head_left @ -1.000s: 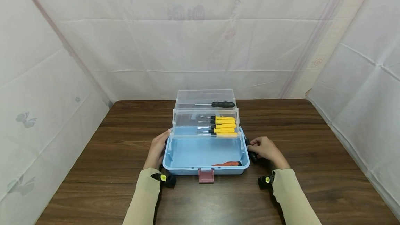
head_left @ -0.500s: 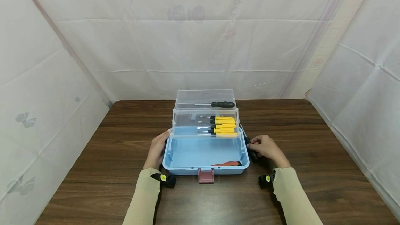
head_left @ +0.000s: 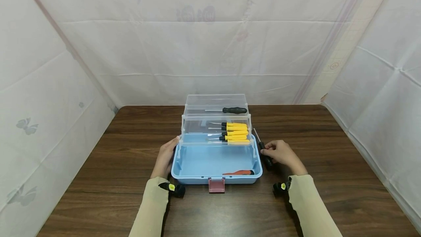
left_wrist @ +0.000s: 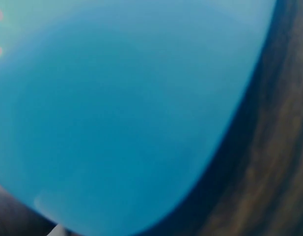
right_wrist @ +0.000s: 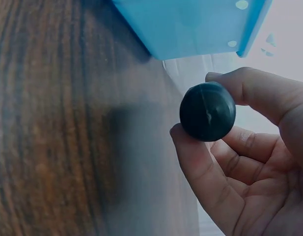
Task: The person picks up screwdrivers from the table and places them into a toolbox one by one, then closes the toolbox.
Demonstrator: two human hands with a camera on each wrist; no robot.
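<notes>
Since the earlier frames, the black-handled screwdriver with a thin steel shaft has been raised a little off the dark wood-grain table and drawn slightly away from the right wall of the open light-blue plastic toolbox, so that its shaft is now seen clear, pointing up and away. It is held by the right hand, whose thumb and fingers are curled round the handle; in the right wrist view only the round black butt of the handle is shown between them.

The tool is judged light and rigid, with a smooth handle that could slip under a loose pinch. It is best taken at the thick handle, not the thin shaft.

The left hand is laid against the left wall of the toolbox; whether its fingers are straight or curled cannot be told. The left wrist view is filled by blurred blue plastic.

An orange-and-black tool lies in the bottom compartment. In the clear folding trays behind it, several yellow-handled screwdrivers and another black-handled screwdriver are stored.
</notes>
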